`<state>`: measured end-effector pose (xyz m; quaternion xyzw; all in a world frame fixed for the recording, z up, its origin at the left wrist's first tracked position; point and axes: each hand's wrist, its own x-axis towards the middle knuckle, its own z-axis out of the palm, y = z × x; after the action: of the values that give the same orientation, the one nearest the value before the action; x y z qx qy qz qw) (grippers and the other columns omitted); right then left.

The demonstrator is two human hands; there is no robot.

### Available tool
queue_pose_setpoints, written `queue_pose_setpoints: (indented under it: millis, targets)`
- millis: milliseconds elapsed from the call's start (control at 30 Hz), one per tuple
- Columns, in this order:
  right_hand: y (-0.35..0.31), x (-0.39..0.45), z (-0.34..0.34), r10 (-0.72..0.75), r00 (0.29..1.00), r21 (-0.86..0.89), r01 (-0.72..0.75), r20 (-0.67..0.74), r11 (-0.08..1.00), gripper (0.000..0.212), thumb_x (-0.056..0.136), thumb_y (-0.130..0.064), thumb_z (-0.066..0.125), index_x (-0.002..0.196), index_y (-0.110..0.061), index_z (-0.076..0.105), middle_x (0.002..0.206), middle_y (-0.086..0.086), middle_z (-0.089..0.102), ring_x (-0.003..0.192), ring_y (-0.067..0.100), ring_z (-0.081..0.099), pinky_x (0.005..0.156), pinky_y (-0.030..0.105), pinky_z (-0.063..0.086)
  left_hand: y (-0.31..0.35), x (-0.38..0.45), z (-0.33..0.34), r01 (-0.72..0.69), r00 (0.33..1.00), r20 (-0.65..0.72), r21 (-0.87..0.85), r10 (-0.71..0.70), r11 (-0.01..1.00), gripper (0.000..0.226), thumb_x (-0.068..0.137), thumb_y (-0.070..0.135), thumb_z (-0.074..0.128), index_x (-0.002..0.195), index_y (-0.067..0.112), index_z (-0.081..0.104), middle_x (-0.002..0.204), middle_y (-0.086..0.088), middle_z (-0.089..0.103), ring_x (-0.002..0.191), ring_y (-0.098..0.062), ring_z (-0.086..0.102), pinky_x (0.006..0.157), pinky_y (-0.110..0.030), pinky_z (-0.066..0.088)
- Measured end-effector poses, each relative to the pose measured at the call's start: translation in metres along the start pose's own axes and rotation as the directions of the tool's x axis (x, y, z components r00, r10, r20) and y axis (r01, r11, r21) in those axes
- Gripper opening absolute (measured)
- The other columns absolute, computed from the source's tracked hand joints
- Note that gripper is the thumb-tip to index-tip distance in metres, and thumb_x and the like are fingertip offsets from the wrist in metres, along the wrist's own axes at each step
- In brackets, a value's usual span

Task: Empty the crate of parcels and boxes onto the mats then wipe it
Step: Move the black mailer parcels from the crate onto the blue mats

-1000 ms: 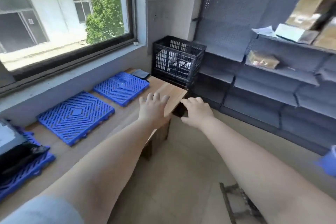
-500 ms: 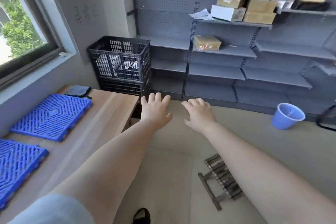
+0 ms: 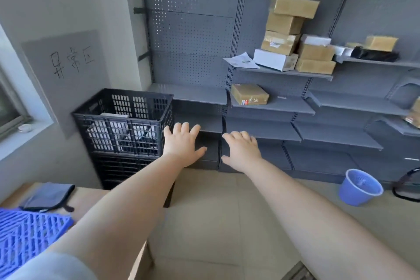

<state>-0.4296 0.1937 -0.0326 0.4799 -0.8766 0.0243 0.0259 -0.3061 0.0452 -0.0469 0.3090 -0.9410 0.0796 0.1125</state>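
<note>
A black slatted crate (image 3: 123,120) stands in the corner on top of a second black crate (image 3: 127,170), and white parcels (image 3: 106,128) show through its side. Both my arms stretch forward in the air. My left hand (image 3: 181,143) hovers just right of the crate's right corner, fingers spread, holding nothing. My right hand (image 3: 242,150) hangs further right with its fingers relaxed, also holding nothing. One corner of a blue lattice mat (image 3: 25,238) lies on the wooden table (image 3: 88,194) at lower left, with a grey cloth (image 3: 46,195) behind it.
Grey metal shelving (image 3: 272,107) fills the back wall, with cardboard boxes (image 3: 293,36) stacked on its upper shelves. A blue plastic bucket (image 3: 359,186) stands on the tiled floor at right. A grey sign with handwriting (image 3: 70,61) hangs above the crate.
The view has swung right and up, away from the table and mats toward the crate and shelves. Both hands stay outstretched and have come closer to the crate.
</note>
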Motion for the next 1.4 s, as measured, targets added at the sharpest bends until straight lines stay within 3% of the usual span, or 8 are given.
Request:
queue_pose_setpoints:
  millis: [300,500,767,867,1033,1200,1400]
  targets:
    - [-0.012,0.163,0.045,-0.027,0.997,0.059,0.023,0.075,0.998,0.061,0.092,-0.036,0.059,0.147,-0.025,0.033,0.150,0.004,0.037,0.140,0.031,0.025,0.117,0.057,0.018,-0.067,0.138,0.081,0.068,0.989,0.133,0.004,-0.068,0.998,0.065,0.095,0.054,0.048,0.150,0.029,0.023,0.147,-0.007,0.038,0.136,-0.031,0.033,0.111,-0.055,0.027]
    - [0.004,0.291,0.049,-0.165,0.986,0.052,0.165,-0.006,0.985,0.061,0.093,-0.036,0.059,0.148,-0.025,0.033,0.152,0.003,0.036,0.143,0.031,0.022,0.119,0.058,0.016,-0.075,0.229,0.118,0.068,0.986,0.151,0.029,-0.072,0.997,0.073,0.093,0.065,0.043,0.152,0.027,0.020,0.150,-0.009,0.035,0.137,-0.035,0.034,0.112,-0.056,0.024]
    - [0.026,0.472,0.078,-0.365,0.928,0.047,0.362,0.081,0.931,0.065,0.092,-0.038,0.060,0.149,-0.025,0.031,0.154,0.005,0.031,0.142,0.033,0.020,0.118,0.059,0.012,-0.120,0.366,0.171,0.259,0.944,0.186,0.093,-0.272,0.961,0.071,0.093,0.063,0.044,0.151,0.027,0.021,0.148,-0.009,0.036,0.135,-0.035,0.035,0.111,-0.056,0.026]
    - [0.027,0.536,0.087,-0.443,0.894,0.071,0.438,0.075,0.896,0.065,0.092,-0.039,0.059,0.149,-0.026,0.031,0.154,0.003,0.030,0.143,0.032,0.020,0.118,0.058,0.013,-0.147,0.394,0.200,0.406,0.890,0.203,0.057,-0.409,0.912,0.068,0.094,0.061,0.043,0.150,0.027,0.024,0.144,-0.007,0.041,0.132,-0.032,0.037,0.109,-0.053,0.030]
    - [-0.019,0.594,0.134,-0.600,0.794,0.145,0.585,0.096,0.798,0.065,0.092,-0.041,0.058,0.150,-0.027,0.032,0.155,0.002,0.030,0.145,0.032,0.018,0.119,0.058,0.013,-0.191,0.383,0.261,0.647,0.727,0.233,0.081,-0.646,0.758,0.068,0.098,0.058,0.036,0.154,0.022,0.017,0.151,-0.007,0.034,0.140,-0.030,0.030,0.112,-0.050,0.030]
    - [-0.086,0.647,0.177,-0.730,0.668,0.150,0.714,0.146,0.683,0.061,0.094,-0.039,0.058,0.149,-0.027,0.034,0.156,0.003,0.029,0.145,0.031,0.017,0.120,0.058,0.011,-0.238,0.404,0.299,0.645,0.681,0.323,0.160,-0.657,0.747,0.076,0.096,0.059,0.042,0.155,0.023,0.012,0.159,-0.009,0.022,0.144,-0.033,0.021,0.115,-0.054,0.023]
    - [-0.148,0.719,0.215,-0.779,0.550,0.125,0.787,0.301,0.604,0.058,0.096,-0.032,0.056,0.148,-0.023,0.033,0.154,0.007,0.031,0.143,0.032,0.021,0.118,0.051,0.020,-0.273,0.419,0.348,0.746,0.485,0.518,0.175,-0.704,0.643,0.087,0.094,0.055,0.052,0.156,0.022,0.000,0.163,-0.015,0.005,0.149,-0.040,0.008,0.116,-0.062,0.017]
